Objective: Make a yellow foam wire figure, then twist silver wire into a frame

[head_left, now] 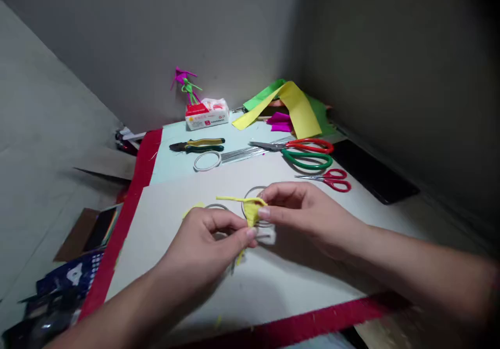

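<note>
Both of my hands are closed on a small yellow paper-wrapped figure above the middle of the board. My left hand pinches its lower part between thumb and fingertips. At its upper right edge, my right hand grips it with thumb and forefinger. A thin yellow arm sticks out to the left from its top, and a yellow strip hangs below my left fingers. Beneath my hands lie ring-shaped items, partly covered, and a small white object that I cannot make out.
Farther back lie pliers, a white ring, thin wires, large scissors and small red scissors. A black phone is at right. Pink and green figures stand by a small box; coloured paper lies behind.
</note>
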The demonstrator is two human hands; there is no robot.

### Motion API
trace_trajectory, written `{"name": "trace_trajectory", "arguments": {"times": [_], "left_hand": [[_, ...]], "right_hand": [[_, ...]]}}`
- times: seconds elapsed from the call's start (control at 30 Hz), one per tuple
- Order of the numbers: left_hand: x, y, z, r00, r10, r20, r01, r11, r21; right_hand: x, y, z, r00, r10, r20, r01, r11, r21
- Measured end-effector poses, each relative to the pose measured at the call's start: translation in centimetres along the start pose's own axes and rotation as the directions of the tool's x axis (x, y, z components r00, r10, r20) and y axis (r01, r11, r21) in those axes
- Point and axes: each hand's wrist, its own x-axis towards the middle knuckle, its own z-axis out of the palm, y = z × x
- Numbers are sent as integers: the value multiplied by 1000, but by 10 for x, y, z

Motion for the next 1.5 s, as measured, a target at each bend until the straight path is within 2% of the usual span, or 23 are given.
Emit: {"name": "trace_trajectory", "arguments": {"times": [0.23,0.37,0.53,0.7,0.8,0.93,1.03,1.1,1.2,1.3,1.43,1.5], "left_hand": [[1,-8,-1,978,11,210,17,991,-129],[4,-10,-1,964,12,265,45,977,-210],[4,-8,0,982,18,186,29,968,-248],[2,-5,4,996,-27,82,46,970,-240],[3,-5,6,998,-40,51,53,958,-282],[3,-7,7,998,-51,31,58,946,-319],[2,-12,3,982,-29,187,97,927,-363],[1,-16,-1,945,21,326,127,895,-427],[1,-18,-8,903,86,420,141,866,-480],[1,-15,-10,928,70,366,88,914,-397],[3,-11,-7,977,11,214,51,958,-283],[3,-10,-4,991,14,135,19,970,-242]], "right_hand": [[1,1,-2,999,-41,-32,41,999,-11],[0,1,-2,999,-50,-13,50,999,-1],[2,2,-1,996,12,93,-13,1000,15],[5,7,-2,1000,-28,11,28,999,-21],[5,7,-2,998,-64,8,64,997,-32],[4,4,-2,992,-110,-69,110,994,0],[3,2,-3,980,-192,-58,192,981,-5],[3,0,-5,961,-277,9,277,960,-47],[4,-2,-8,924,-370,100,381,916,-126],[6,-2,-11,912,-392,122,408,898,-167],[7,-4,-15,883,-467,51,468,866,-173],[5,-7,-15,860,-508,39,502,832,-235]]}}
